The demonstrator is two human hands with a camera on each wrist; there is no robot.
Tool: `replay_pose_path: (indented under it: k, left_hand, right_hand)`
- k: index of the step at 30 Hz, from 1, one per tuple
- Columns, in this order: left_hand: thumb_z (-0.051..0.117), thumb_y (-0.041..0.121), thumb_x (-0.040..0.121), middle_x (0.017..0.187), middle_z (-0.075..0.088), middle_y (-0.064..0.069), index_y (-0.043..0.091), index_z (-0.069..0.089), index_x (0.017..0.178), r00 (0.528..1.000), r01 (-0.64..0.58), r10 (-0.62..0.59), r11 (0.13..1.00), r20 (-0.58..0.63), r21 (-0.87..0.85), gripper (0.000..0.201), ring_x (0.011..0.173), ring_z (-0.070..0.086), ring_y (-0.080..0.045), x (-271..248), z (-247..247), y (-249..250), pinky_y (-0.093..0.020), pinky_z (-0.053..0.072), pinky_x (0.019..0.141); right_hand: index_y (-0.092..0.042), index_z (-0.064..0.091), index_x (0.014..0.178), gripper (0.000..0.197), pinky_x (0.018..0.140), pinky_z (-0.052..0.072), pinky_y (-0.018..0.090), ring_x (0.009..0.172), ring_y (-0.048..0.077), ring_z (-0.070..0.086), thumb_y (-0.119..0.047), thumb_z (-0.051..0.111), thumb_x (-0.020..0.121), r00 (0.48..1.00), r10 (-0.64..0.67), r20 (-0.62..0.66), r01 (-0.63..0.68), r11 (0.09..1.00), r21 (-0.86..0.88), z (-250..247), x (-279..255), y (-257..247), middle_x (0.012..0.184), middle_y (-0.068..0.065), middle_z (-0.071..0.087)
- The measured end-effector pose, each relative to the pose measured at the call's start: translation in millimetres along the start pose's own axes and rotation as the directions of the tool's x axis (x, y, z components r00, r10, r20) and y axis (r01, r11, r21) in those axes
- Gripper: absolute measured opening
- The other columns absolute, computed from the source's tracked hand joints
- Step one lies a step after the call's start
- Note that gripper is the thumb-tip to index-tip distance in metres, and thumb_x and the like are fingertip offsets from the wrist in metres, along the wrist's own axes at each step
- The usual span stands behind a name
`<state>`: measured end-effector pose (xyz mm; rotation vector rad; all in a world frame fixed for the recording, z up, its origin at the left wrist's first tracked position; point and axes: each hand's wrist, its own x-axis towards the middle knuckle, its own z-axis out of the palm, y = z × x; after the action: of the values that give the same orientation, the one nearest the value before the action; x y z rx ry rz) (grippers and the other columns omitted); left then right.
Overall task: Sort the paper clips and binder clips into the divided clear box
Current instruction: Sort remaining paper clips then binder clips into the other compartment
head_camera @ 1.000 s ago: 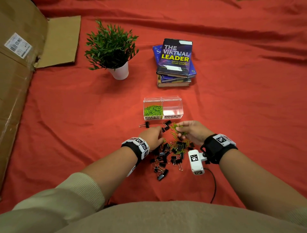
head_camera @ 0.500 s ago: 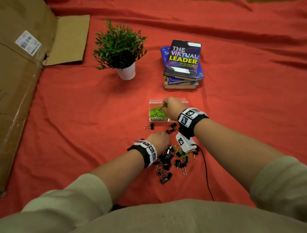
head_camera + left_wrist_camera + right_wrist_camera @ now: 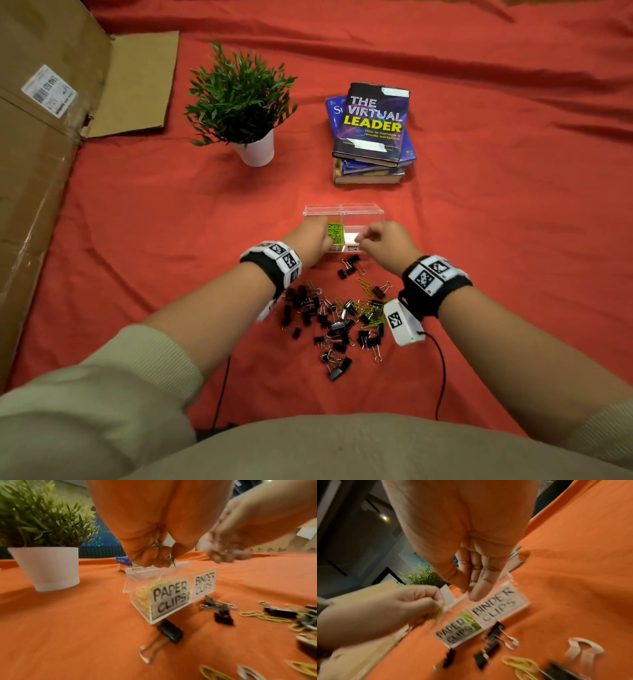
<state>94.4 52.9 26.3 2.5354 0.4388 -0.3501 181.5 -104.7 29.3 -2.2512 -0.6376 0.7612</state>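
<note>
The clear divided box (image 3: pixel 363 210) stands on the red cloth, labelled PAPER CLIPS on the left and BINDER CLIPS on the right. Green paper clips (image 3: pixel 335 231) fill its left compartment; the right one looks empty. My left hand (image 3: pixel 320 236) hovers over the left compartment with curled fingers (image 3: pixel 149 555) pinching a few green paper clips (image 3: pixel 171 560). My right hand (image 3: pixel 469 592) hangs over the right compartment's front edge, fingers nearly straight, holding nothing I can see. A mixed pile of black binder clips and green paper clips (image 3: pixel 335 318) lies between my wrists.
Loose binder clips (image 3: pixel 223 614) lie right in front of the box. A potted plant (image 3: pixel 246 113) and a stack of books (image 3: pixel 371 133) stand behind it. A big cardboard box (image 3: pixel 41 154) borders the left side. Cables (image 3: pixel 440 370) trail toward my body.
My left hand left the pile and rose to the paper clip compartment with clips in it. My right hand let go of its clips there and slid right, toward the binder clip side.
</note>
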Motion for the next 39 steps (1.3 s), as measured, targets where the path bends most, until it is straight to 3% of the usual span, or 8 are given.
replay_pose_path:
  k: [5, 13, 16, 24, 28, 32, 35, 39]
  left_hand:
    - [0.043, 0.004, 0.090, 0.118, 0.054, -0.022, -0.003, 0.047, 0.117, 0.997, -0.013, 0.000, 0.982, 0.071, 0.189, 0.028, 0.102, 0.056, -0.038, 30.9, -2.9, 1.9, -0.040, 0.044, 0.079]
    - [0.048, 0.006, 0.089, 0.115, 0.059, -0.009, 0.009, 0.057, 0.112, 0.978, -0.159, 0.185, 0.960, -0.094, 0.232, 0.025, 0.109, 0.053, -0.027, 13.1, 8.2, -1.5, -0.040, 0.045, 0.097]
    - [0.052, 0.011, 0.087, 0.105, 0.058, -0.002, 0.013, 0.059, 0.101, 0.953, -0.201, 0.239, 0.959, -0.185, 0.200, 0.016, 0.102, 0.051, -0.019, -11.9, 11.6, -4.9, -0.031, 0.045, 0.089]
    - [0.045, 0.009, 0.092, 0.105, 0.057, -0.007, 0.008, 0.062, 0.103, 0.992, -0.108, 0.085, 0.948, 0.090, 0.298, 0.020, 0.097, 0.059, -0.028, -48.0, 53.6, -32.6, -0.039, 0.050, 0.078]
    - [0.045, 0.001, 0.090, 0.103, 0.055, -0.010, 0.006, 0.061, 0.106, 0.992, -0.108, 0.082, 0.949, 0.098, 0.297, 0.022, 0.092, 0.060, -0.030, -50.3, 60.1, -39.2, -0.040, 0.049, 0.074]
    - [0.048, 0.001, 0.089, 0.104, 0.056, -0.009, 0.007, 0.061, 0.102, 0.990, -0.112, 0.080, 0.944, 0.115, 0.310, 0.019, 0.092, 0.060, -0.029, -49.8, 61.5, -44.1, -0.039, 0.049, 0.074]
    - [0.049, -0.001, 0.088, 0.101, 0.055, -0.009, 0.006, 0.060, 0.097, 0.986, -0.139, 0.098, 0.932, 0.136, 0.335, 0.016, 0.091, 0.059, -0.030, -47.8, 61.5, -43.3, -0.038, 0.047, 0.071]
    - [0.048, -0.005, 0.088, 0.109, 0.052, -0.012, 0.004, 0.055, 0.107, 0.982, -0.158, 0.108, 0.916, 0.152, 0.368, 0.022, 0.102, 0.055, -0.031, -44.9, 60.9, -39.2, -0.039, 0.048, 0.083]
  right_hand:
    - [-0.009, 0.067, 0.088, 0.014, 0.072, 0.051, 0.025, 0.082, 0.018, 0.063, -0.014, 0.055, 0.090, 0.984, 0.096, 0.152, -0.045, 0.950, -0.308, 16.7, -28.6, 36.6, 0.092, 0.006, 0.067]
    - [-0.002, 0.059, 0.107, 0.025, 0.092, 0.047, 0.037, 0.114, 0.026, 0.048, -0.019, 0.057, 0.090, 0.989, -0.065, 0.135, 0.131, 0.815, -0.564, 42.0, -39.4, 53.2, 0.113, 0.011, 0.055]
    - [0.000, 0.060, 0.104, 0.022, 0.090, 0.046, 0.037, 0.110, 0.028, 0.050, -0.016, 0.050, 0.093, 0.987, -0.089, 0.134, 0.152, 0.787, -0.598, 46.3, -43.9, 54.9, 0.109, 0.012, 0.058]
    - [0.001, 0.056, 0.111, 0.028, 0.093, 0.044, 0.036, 0.107, 0.029, 0.051, -0.017, 0.043, 0.092, 0.977, -0.078, 0.199, 0.192, 0.732, -0.654, 48.7, -43.1, 46.4, 0.112, 0.015, 0.059]
    - [-0.002, 0.060, 0.093, 0.018, 0.066, 0.050, 0.030, 0.076, 0.022, 0.058, -0.014, 0.048, 0.091, 0.986, 0.062, 0.154, 0.016, 0.887, -0.461, 39.4, -37.1, 38.5, 0.092, 0.014, 0.067]
    - [-0.014, 0.065, 0.080, 0.008, 0.047, 0.044, 0.017, 0.059, 0.011, 0.056, -0.016, 0.062, 0.087, 0.991, 0.108, 0.075, -0.111, 0.993, 0.033, 25.1, -39.1, 31.4, 0.077, 0.003, 0.067]
    - [-0.008, 0.070, 0.086, 0.005, 0.045, 0.043, 0.012, 0.057, 0.008, 0.056, -0.011, 0.066, 0.085, 0.972, 0.173, 0.160, -0.218, 0.919, 0.330, 16.1, -41.8, 23.9, 0.073, 0.003, 0.067]
    - [0.005, 0.065, 0.101, 0.016, 0.055, 0.050, 0.017, 0.064, 0.013, 0.055, 0.000, 0.059, 0.087, 0.932, 0.171, 0.319, -0.346, 0.678, 0.649, 12.9, -43.8, 22.5, 0.076, 0.009, 0.064]
